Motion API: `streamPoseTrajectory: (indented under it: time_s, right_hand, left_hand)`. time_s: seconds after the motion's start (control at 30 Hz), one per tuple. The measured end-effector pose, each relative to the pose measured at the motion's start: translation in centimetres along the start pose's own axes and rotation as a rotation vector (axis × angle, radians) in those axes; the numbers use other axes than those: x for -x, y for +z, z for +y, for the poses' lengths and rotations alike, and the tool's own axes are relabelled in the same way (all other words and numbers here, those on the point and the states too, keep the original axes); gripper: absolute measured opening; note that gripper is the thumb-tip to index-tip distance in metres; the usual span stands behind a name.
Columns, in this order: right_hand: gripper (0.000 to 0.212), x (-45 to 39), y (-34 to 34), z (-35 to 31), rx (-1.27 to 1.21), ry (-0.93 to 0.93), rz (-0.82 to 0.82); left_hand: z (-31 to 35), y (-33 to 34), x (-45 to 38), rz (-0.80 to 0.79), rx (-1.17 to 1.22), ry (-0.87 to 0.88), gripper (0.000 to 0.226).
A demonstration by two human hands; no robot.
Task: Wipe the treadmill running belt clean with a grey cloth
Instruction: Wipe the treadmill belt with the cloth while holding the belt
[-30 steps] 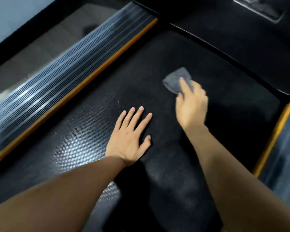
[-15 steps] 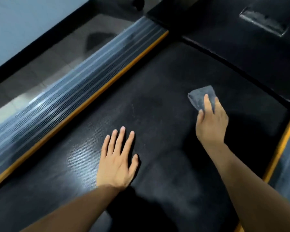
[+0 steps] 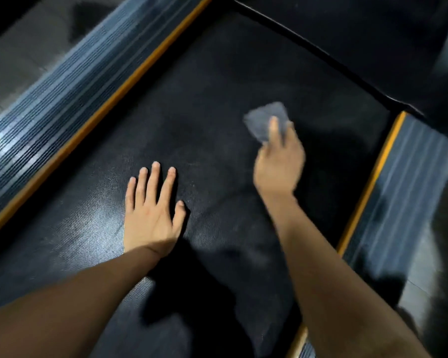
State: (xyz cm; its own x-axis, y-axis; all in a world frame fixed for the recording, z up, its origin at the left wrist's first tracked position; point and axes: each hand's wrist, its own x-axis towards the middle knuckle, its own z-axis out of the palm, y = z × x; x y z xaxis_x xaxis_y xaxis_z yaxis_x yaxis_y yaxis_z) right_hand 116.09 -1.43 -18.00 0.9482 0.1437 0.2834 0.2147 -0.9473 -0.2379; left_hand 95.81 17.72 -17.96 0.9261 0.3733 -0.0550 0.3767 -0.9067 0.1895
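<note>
The black textured running belt (image 3: 197,130) fills the middle of the view. A small folded grey cloth (image 3: 260,120) lies on it toward the far right. My right hand (image 3: 279,164) holds the cloth down on the belt; its index finger lies along the top and the cloth's near end is tucked under the hand. This hand is motion-blurred. My left hand (image 3: 153,215) rests flat on the belt with its fingers spread, to the left of and nearer than the cloth.
Ribbed grey side rails with orange edging flank the belt on the left (image 3: 70,94) and on the right (image 3: 398,189). The black motor cover (image 3: 347,40) rises at the belt's far end. Grey floor (image 3: 18,55) lies beyond the left rail.
My right hand has moved the cloth across the belt, first to the right and then back toward the left. My left hand stays flat on the belt. The camera has shifted.
</note>
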Motion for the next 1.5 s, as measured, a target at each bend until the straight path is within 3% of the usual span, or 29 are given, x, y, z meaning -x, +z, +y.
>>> streamPoseTrajectory:
  time_s: [0.1, 0.23, 0.33, 0.43, 0.47, 0.53, 0.57, 0.7, 0.77, 0.83, 0.9, 1.03, 1.13, 1.2, 1.27, 1.37, 1.43, 1.5]
  right_hand:
    - [0.054, 2.0, -2.9, 6.8, 0.063, 0.283, 0.02]
    - [0.048, 1.2, -2.2, 4.2, -0.012, 0.467, 0.112]
    - [0.034, 0.9, -0.7, -3.6, -0.19, 0.137, 0.012]
    - [0.056, 3.5, 0.0, -10.9, -0.173, -0.328, -0.203]
    - [0.059, 3.2, -0.1, -10.7, -0.17, -0.401, -0.273]
    - [0.06, 2.1, -0.6, -6.9, -0.171, -0.451, -0.235]
    - [0.059, 2.1, -0.9, -3.8, -0.137, -0.357, -0.182]
    - [0.055, 4.8, -4.5, 7.9, -0.028, 0.309, -0.004]
    - [0.055, 5.5, -5.0, 8.1, -0.026, 0.522, 0.039]
    - [0.053, 4.6, -4.1, 5.6, -0.002, 0.593, 0.105]
    - [0.051, 3.6, -2.6, 1.5, -0.027, 0.419, 0.1]
    - [0.058, 5.8, -0.7, -9.0, -0.16, -0.403, -0.23]
    - [0.057, 4.1, -0.5, -7.3, -0.182, -0.669, -0.324]
    - [0.047, 1.1, -0.7, -1.6, -0.188, -0.534, -0.225]
    - [0.044, -2.8, -1.5, 5.8, -0.137, -0.233, -0.086]
    - [0.052, -6.5, -4.1, 13.4, -0.029, 0.147, -0.06]
    - [0.052, -7.0, -4.4, 12.8, -0.006, 0.271, -0.043]
    - [0.046, -6.0, -3.9, 8.5, -0.089, 0.216, -0.004]
  left_hand:
    - [0.1, -0.2, 0.1, 0.01, 0.003, -0.013, 0.068]
    - [0.4, -0.1, 0.1, 0.027, 0.024, -0.028, 0.068]
    - [0.3, 0.0, 0.1, 0.019, 0.027, -0.023, 0.069]
    - [0.3, -0.1, 0.2, 0.028, 0.02, -0.023, 0.07]
    - [0.4, -0.1, 0.2, 0.03, 0.021, -0.022, 0.07]
    - [0.3, -0.1, 0.2, 0.042, 0.025, -0.022, 0.071]
    - [0.3, -0.2, 0.1, 0.04, 0.028, -0.019, 0.071]
    - [0.4, -0.3, 0.2, 0.036, 0.035, -0.022, 0.07]
    - [0.4, -0.2, 0.2, 0.043, 0.037, -0.017, 0.071]
    - [0.3, -0.1, 0.3, 0.041, 0.036, -0.022, 0.071]
    - [0.4, -0.2, 0.2, 0.038, 0.031, -0.03, 0.071]
    - [0.3, -0.2, 0.1, 0.024, 0.021, -0.032, 0.07]
    - [0.0, -0.1, 0.1, 0.026, 0.015, -0.024, 0.068]
    - [-0.1, -0.1, 0.1, 0.028, 0.018, -0.014, 0.069]
    - [-0.1, -0.1, 0.2, 0.024, 0.022, -0.016, 0.069]
    - [0.0, -0.1, 0.1, 0.021, 0.031, -0.016, 0.069]
    - [0.1, -0.1, 0.1, 0.012, 0.029, -0.023, 0.069]
    - [0.1, -0.1, 0.1, 0.008, 0.028, -0.031, 0.069]
